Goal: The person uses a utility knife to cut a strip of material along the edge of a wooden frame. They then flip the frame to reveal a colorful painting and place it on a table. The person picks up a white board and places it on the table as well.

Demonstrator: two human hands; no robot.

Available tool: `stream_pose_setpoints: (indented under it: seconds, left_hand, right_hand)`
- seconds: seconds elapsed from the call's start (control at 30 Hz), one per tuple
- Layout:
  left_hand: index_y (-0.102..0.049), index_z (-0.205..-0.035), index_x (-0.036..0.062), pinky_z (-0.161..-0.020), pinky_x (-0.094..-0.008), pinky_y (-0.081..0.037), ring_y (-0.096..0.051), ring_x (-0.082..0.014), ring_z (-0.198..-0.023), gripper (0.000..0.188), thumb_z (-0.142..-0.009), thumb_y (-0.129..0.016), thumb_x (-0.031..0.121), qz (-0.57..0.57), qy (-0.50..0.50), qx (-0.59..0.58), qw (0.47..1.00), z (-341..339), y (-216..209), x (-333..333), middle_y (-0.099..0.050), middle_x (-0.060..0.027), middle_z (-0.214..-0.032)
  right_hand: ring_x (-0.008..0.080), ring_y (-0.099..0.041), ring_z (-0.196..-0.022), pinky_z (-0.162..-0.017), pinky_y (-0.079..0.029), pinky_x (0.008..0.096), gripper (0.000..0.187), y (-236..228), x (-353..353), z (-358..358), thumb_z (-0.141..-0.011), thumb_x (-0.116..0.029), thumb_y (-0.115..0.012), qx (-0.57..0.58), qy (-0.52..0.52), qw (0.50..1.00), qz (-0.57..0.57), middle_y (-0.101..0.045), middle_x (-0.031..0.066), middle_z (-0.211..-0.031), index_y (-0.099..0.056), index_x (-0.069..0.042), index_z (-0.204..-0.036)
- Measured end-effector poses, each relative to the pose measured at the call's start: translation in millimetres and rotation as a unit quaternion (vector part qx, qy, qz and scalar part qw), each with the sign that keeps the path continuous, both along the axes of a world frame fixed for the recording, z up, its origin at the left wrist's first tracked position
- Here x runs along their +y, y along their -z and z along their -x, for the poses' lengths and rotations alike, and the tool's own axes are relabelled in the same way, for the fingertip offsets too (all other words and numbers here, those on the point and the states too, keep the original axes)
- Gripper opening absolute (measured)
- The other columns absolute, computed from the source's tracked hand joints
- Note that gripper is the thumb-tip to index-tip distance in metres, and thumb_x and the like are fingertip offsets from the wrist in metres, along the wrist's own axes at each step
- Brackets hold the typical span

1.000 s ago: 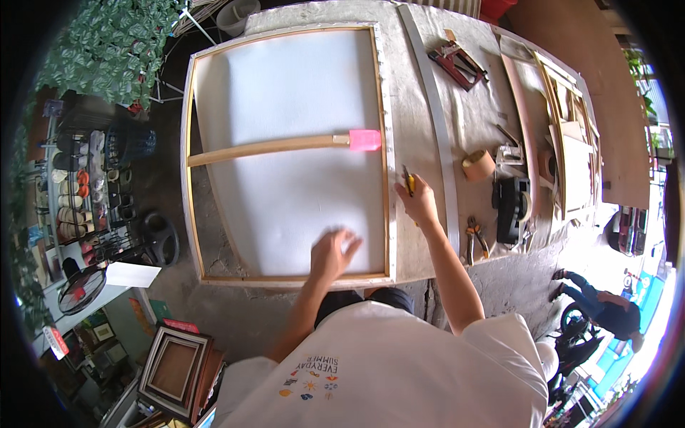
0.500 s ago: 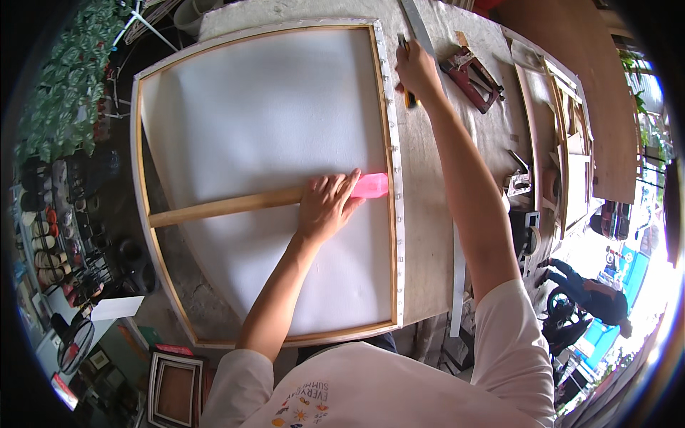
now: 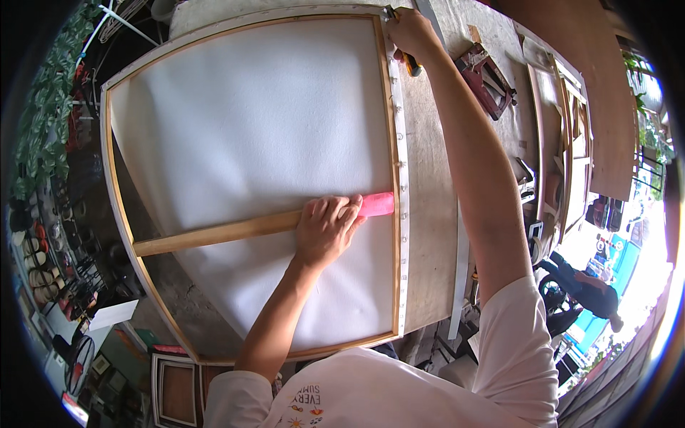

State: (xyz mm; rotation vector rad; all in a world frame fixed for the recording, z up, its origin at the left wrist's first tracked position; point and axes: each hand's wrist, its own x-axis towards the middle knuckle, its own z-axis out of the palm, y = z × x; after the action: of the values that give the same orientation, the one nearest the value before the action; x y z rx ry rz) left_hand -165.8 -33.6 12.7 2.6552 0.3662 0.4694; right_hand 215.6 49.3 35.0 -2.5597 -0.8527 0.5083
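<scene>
A large wooden stretcher frame (image 3: 392, 143) with white canvas (image 3: 257, 107) lies back side up, and staples dot the canvas edge along its right side. My left hand (image 3: 327, 232) is closed over the wooden crossbar (image 3: 221, 234), beside a bright pink section (image 3: 377, 205) where the bar meets the right side. At the frame's far right corner my right hand (image 3: 414, 36) grips a yellow and black tool (image 3: 412, 65), which looks like a utility knife. Its working end is mostly hidden by the hand and the corner.
Right of the frame, a dark red staple gun (image 3: 487, 80) rests on the cloth-covered table (image 3: 432, 264). A metal straightedge (image 3: 458, 278) runs under my right arm. Wooden frames (image 3: 571, 135) are stacked farther right. A person (image 3: 589, 289) is beyond, by a motorbike.
My right hand has moved left from above the table onto the frame's far right corner, bringing the tool along. My left hand stays on the crossbar. The whole view has shifted slightly.
</scene>
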Motion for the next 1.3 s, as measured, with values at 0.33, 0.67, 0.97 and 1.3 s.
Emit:
stream_pose_setpoints:
  seconds: [0.33, 0.67, 0.97, 1.3]
  left_hand:
    - [-0.064, -0.115, 0.0129, -0.082, -0.0351, -0.044, -0.058, -0.0152, -0.092, 0.032, -0.092, -0.066, 0.035, -0.007, -0.005, 0.009, 1.000, 1.2, 0.3, -0.5, -0.057, 0.0007, -0.096]
    - [-0.065, -0.114, 0.0155, -0.078, -0.0357, -0.045, -0.059, -0.0172, -0.085, 0.032, -0.090, -0.068, 0.036, 0.001, -0.015, 0.002, 1.000, 1.0, -0.2, -0.3, -0.061, 0.0017, -0.095]
    - [-0.065, -0.112, 0.0164, -0.078, -0.0359, -0.044, -0.058, -0.0161, -0.088, 0.031, -0.089, -0.068, 0.037, -0.013, -0.016, 0.008, 1.000, 0.0, -0.9, -0.2, -0.059, 0.0021, -0.093]
    - [-0.063, -0.113, 0.0176, -0.076, -0.0362, -0.044, -0.058, -0.0157, -0.087, 0.033, -0.087, -0.070, 0.038, -0.010, -0.017, 0.000, 1.000, 1.0, 4.3, -2.4, -0.058, 0.0036, -0.093]
  right_hand:
    - [0.0323, -0.073, -0.081, -0.073, -0.058, 0.0429, 0.032, -14.6, 0.8, 11.4, -0.084, -0.015, -0.050, 0.044, 0.044, 0.998, 0.016, -0.072, 0.0217, -0.087, -0.067, -0.001, -0.107]
    - [0.0315, -0.071, -0.063, -0.051, -0.057, 0.0418, 0.028, -38.2, 19.2, 22.0, -0.092, -0.021, -0.065, 0.078, 0.065, 0.988, 0.118, -0.071, 0.0225, -0.079, -0.064, 0.007, -0.088]
    - [0.0257, -0.070, -0.057, -0.054, -0.058, 0.0397, 0.020, -16.5, 7.3, 3.6, -0.080, -0.004, -0.051, 0.098, 0.044, 0.994, 0.000, -0.067, 0.0171, -0.072, -0.066, 0.004, -0.092]
    - [0.0188, -0.058, -0.043, -0.039, -0.047, 0.0354, 0.019, -14.0, -2.0, 10.3, -0.088, -0.011, -0.051, 0.103, 0.049, 0.993, -0.038, -0.056, 0.0103, -0.062, -0.060, 0.003, -0.095]
